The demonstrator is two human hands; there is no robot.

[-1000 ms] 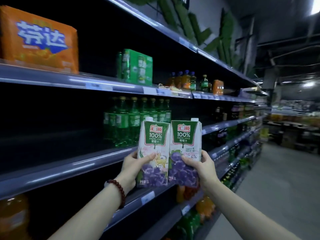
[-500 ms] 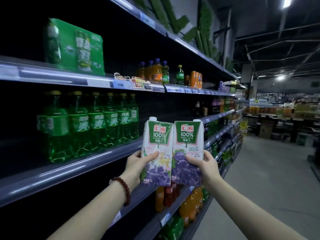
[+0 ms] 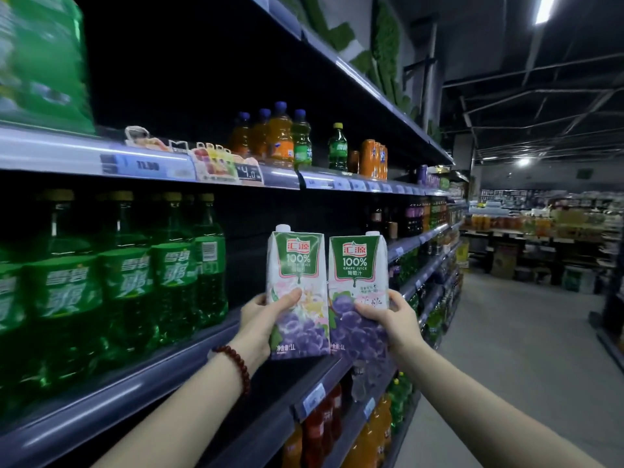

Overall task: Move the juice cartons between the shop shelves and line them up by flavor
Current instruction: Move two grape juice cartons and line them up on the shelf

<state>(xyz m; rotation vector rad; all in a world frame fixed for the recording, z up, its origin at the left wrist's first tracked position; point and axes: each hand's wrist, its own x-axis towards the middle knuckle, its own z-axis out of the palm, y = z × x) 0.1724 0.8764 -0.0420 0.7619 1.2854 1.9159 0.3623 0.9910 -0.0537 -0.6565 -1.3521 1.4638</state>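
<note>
Head view: left hand (image 3: 266, 310) clamped round left grape juice carton (image 3: 297, 292), thumb across front, fingers hidden behind. Right hand (image 3: 393, 320) grips right grape juice carton (image 3: 358, 292) likewise. Cartons upright, side by side, touching, over middle shelf (image 3: 141, 386) edge; bases possibly resting, cannot tell. Green soda bottles (image 3: 135, 282) left, blurred. Green pack (image 3: 40, 59) top left cut off. Far aisle indistinct.

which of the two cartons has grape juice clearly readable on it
The right-hand carton, gripped by the right hand; the left hand's carton has that line washed out.
</note>
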